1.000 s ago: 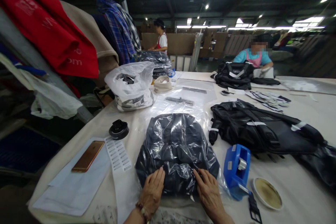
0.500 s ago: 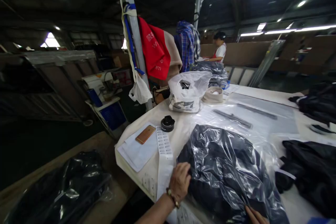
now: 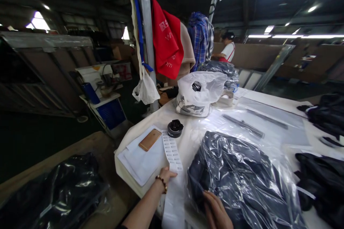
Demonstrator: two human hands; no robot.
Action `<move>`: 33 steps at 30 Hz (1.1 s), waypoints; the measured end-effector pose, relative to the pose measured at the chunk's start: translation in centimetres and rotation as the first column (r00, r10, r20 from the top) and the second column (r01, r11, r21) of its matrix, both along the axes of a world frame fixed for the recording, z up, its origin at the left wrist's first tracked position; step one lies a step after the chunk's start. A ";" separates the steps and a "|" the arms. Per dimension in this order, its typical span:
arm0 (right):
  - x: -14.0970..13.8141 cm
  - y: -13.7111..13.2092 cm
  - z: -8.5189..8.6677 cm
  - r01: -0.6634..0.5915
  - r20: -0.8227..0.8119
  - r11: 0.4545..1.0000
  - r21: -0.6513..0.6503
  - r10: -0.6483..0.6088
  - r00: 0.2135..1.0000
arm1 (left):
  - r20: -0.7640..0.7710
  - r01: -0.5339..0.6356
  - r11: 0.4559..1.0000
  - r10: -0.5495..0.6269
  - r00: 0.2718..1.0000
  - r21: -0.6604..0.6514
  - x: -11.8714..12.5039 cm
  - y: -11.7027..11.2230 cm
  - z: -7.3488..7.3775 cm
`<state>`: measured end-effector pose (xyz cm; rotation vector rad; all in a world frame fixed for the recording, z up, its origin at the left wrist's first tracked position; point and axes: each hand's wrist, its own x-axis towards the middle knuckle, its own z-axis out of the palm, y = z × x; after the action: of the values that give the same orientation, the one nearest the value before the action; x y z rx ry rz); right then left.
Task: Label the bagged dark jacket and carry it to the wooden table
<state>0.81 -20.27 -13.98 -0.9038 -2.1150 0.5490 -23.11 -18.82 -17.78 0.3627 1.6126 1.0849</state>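
A dark garment sealed in a clear plastic bag (image 3: 242, 179) lies on the white table (image 3: 193, 137) in front of me. My right hand (image 3: 216, 212) rests on the bag's near left edge with its fingers stretched out flat. To the left of the bag runs a long white strip of printed labels (image 3: 172, 152). My left hand (image 3: 166, 176), with a bead bracelet at the wrist, sits at the strip's near part, fingers pinched on its edge.
A gold phone (image 3: 149, 139) lies on white papers (image 3: 137, 161) near the table corner, next to a black round object (image 3: 175, 128). Beyond are a white plastic bag (image 3: 200, 91), empty clear zip bags (image 3: 258, 125), hanging clothes (image 3: 166, 43), dark garments (image 3: 322, 175), a bagged pile (image 3: 67, 186) and a person (image 3: 228, 48).
My view has swung left. My left hand has come off the bagged garment and moved left to the label strip. My right hand stays on the bag.
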 end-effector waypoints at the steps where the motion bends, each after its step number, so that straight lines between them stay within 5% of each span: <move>1: -2.5 0.7 0.2 -0.015 -0.034 0.997 -0.071 0.013 0.999 | 0.057 0.003 1.000 -0.005 0.998 0.031 0.0 0.1 0.3; 4: -9.0 2.8 -0.4 0.050 -0.142 0.939 -0.340 -0.104 0.984 | 0.195 0.004 0.992 -0.029 0.980 0.129 -0.4 0.5 1.1; 8: -13.6 5.1 -2.2 0.119 -0.175 0.772 -0.624 -0.287 0.942 | 0.315 -0.015 0.974 -0.059 0.947 0.228 -1.5 1.2 2.0; 14: -15.3 5.5 -2.5 0.098 -0.153 0.643 -0.759 -0.323 0.934 | 0.417 -0.061 0.969 -0.046 0.908 0.240 -2.4 1.6 2.6; 19: -16.1 4.5 -0.7 -0.061 -0.265 0.412 -0.909 -0.460 0.847 | 0.461 -0.041 0.975 -0.067 0.885 0.219 -2.7 1.5 2.8; 26: -17.2 4.3 1.2 -0.069 -0.271 0.331 -0.941 -0.616 0.740 | 0.486 0.014 0.976 -0.120 0.866 0.217 -3.5 1.4 2.7; 33: -16.6 4.7 2.6 0.144 -0.163 0.356 -0.924 -0.704 0.691 | 0.437 0.041 0.990 -0.097 0.894 0.135 -4.6 0.3 2.3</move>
<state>-15.81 -15.55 -11.36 -1.5825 -0.8310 1.4448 -27.73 -18.56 -15.44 0.2282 1.1228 1.1202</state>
